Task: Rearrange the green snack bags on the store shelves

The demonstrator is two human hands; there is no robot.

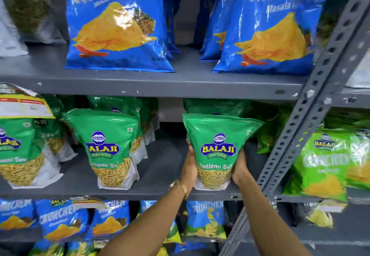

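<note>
A green Balaji snack bag (218,145) stands upright at the right end of the grey middle shelf (160,187). My left hand (190,167) presses its left side and my right hand (239,169) grips its right side, near the bottom. A second green bag (108,147) stands in the shelf's middle and a third green bag (18,151) at the far left. More green bags sit in rows behind them, partly hidden.
Blue Crunchem bags (118,25) fill the shelf above and the one below. A slotted grey upright post (308,119) runs diagonally at the right. Beyond it lie light green bags (324,163). A price tag card (24,105) hangs at upper left of the middle shelf.
</note>
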